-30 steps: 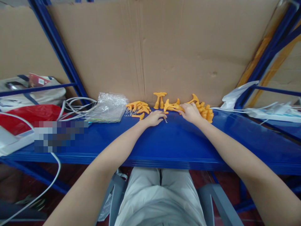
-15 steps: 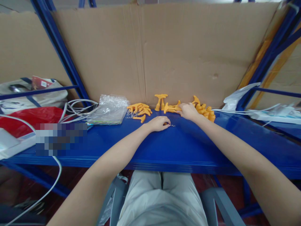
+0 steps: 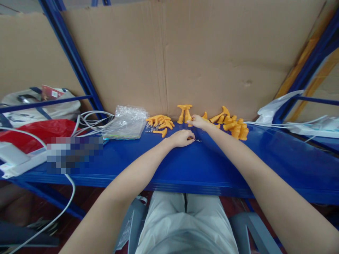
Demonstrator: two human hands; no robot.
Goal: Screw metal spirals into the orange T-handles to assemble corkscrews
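Note:
My left hand [image 3: 183, 138] rests on the blue tabletop, closed around a corkscrew [image 3: 198, 140]. Its silver spiral points right from my fingers, and a little of the yellow handle shows. Farther back, my right hand [image 3: 199, 122] reaches over a yellow piece lying on the table, fingertips pinched at its left end; the hand covers most of it. Just behind those fingertips, two yellow T-handled pieces [image 3: 184, 113] stand upright, side by side. To the left lies a pile of yellow-handled corkscrews [image 3: 160, 121] with bare metal spirals. Several yellow pieces [image 3: 235, 126] are heaped on the right.
A stack of clear plastic bags [image 3: 127, 123] lies left of the corkscrew pile, with white cables [image 3: 91, 120] beside it. Farther left are a red bag [image 3: 39, 132] and a power strip [image 3: 25, 162]. A cardboard sheet [image 3: 206, 53] stands behind the tabletop [image 3: 185, 167].
My right hand has moved left, from the right end of the lying yellow piece to its left end. The left hand still holds the corkscrew. The view has shifted slightly.

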